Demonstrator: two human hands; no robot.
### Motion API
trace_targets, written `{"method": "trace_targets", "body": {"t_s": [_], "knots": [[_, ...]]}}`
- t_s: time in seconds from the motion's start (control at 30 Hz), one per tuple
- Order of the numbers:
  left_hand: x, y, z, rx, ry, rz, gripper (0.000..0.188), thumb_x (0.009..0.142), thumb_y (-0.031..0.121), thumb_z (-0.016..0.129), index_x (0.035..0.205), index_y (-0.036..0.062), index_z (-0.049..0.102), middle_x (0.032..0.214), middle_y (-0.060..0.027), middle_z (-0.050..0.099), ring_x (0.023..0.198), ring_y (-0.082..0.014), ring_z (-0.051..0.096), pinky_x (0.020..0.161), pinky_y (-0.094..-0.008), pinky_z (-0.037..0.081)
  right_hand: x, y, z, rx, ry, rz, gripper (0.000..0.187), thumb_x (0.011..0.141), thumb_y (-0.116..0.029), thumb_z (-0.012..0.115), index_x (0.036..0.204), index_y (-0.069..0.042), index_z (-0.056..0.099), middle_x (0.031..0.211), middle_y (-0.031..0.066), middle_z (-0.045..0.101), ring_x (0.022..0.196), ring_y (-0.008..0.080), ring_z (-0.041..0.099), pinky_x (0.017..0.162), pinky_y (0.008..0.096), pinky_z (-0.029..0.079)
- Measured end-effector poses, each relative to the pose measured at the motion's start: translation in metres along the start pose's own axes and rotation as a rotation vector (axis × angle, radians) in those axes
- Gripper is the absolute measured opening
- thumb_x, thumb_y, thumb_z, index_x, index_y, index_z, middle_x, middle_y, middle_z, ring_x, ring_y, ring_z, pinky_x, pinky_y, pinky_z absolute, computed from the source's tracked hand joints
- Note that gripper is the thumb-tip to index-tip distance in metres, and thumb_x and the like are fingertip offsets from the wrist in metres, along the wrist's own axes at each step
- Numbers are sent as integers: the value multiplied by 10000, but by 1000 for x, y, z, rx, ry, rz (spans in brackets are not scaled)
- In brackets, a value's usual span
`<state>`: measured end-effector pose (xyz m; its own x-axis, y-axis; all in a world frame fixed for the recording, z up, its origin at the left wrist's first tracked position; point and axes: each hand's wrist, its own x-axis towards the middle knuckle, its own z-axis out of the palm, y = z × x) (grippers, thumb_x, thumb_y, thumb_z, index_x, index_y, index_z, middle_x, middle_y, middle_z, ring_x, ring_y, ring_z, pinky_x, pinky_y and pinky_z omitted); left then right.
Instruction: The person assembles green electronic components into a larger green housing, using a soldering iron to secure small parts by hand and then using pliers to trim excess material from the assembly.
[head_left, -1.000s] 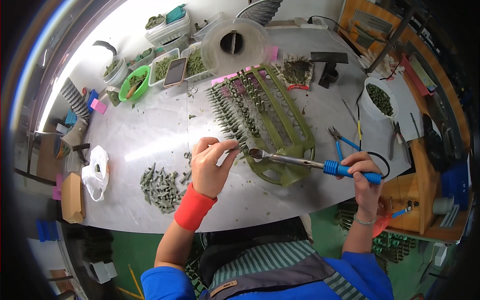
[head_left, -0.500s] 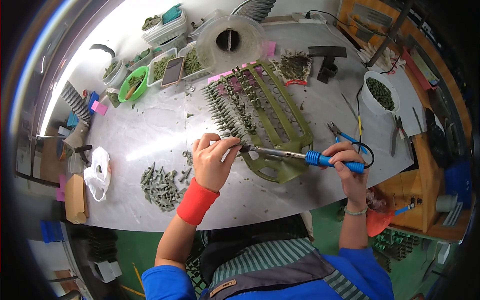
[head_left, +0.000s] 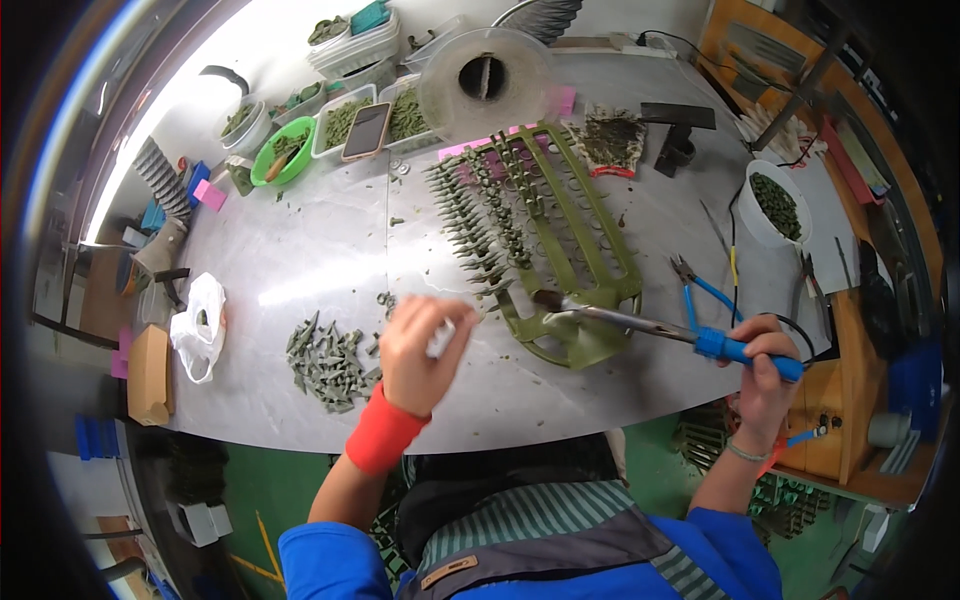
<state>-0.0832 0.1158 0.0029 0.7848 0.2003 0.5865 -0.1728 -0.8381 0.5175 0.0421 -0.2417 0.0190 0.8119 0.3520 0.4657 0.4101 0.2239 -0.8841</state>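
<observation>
Our right hand point(head_left: 768, 368) is clamped around the blue handle of a soldering iron point(head_left: 640, 321), whose metal shaft points left across the worktop point(head_left: 300, 250). Its tip lies over the near part of a green plastic frame point(head_left: 602, 345); we cannot tell whether the two touch. Our left hand point(head_left: 425, 345) is raised at the near left of the frame, thumb and forefinger curled toward each other; it is blurred, and we cannot tell whether they meet or pinch anything. We wear a red wristband point(head_left: 387, 432) on that arm.

The frame sits in the middle of the worktop, with rows of small pointed green pieces point(head_left: 465, 225) along its left side. To the left of our left hand we see a loose pile of grey-green pieces point(head_left: 330, 368). Right of the frame lie blue-handled pliers point(head_left: 712, 291), and farther right stands a white bowl point(head_left: 757, 226) of green pieces. On the far left, a phone point(head_left: 366, 132) rests against food-box-like tubs point(head_left: 331, 153), just right of a bright green bowl point(head_left: 290, 178).
</observation>
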Motion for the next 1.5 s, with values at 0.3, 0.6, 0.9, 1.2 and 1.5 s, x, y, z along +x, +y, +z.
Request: {"method": "trace_targets", "body": {"t_s": [0.3, 0.6, 0.9, 1.2, 1.5], "knots": [[-62, 46, 61, -15, -416, 22, 482, 900, 159, 663, 1342, 19, 531, 797, -92, 626, 711, -265, 648, 595, -380, 526, -19, 2, -34, 31, 259, 37, 172, 978, -177, 542, 1012, -20, 604, 1125, 163, 565, 836, 201, 585, 753, 327, 521], [-55, 17, 62, 48, -344, 181, 336, 836, 79, 606, 1168, 29, 594, 802, -79, 626, 715, -261, 640, 600, -362, 539, -19, 5, -28, 79, 293, 38, 181, 1013, -168, 510, 1063, -12, 585, 1182, 174, 562, 858, 212, 615, 797, 304, 537], [-58, -38, -55, 202, -332, -162, 220, 806, -42, 683, 1009, 42, 671, 955, -106, 638, 751, -258, 674, 672, -348, 547, -20, 8, -26, 114, 289, 43, 177, 1007, -174, 524, 1047, -11, 580, 1163, 177, 548, 871, 208, 588, 781, 308, 524], [-68, -56, -45, 97, -455, -275, 129, 815, 32, 699, 922, 37, 628, 916, -99, 622, 750, -256, 670, 680, -339, 538, -18, -1, -20, 92, 232, 69, 168, 993, -197, 553, 1023, -38, 596, 1162, 164, 560, 899, 193, 588, 784, 306, 528], [-8, -24, -35, -287, -209, -415, 127, 863, -54, 695, 989, -42, 700, 894, -53, 691, 826, -126, 696, 708, -231, 559, -6, 0, 5, 65, 128, 77, 122, 939, -95, 562, 970, 13, 609, 1098, 194, 582, 910, 237, 595, 736, 378, 549]]}}
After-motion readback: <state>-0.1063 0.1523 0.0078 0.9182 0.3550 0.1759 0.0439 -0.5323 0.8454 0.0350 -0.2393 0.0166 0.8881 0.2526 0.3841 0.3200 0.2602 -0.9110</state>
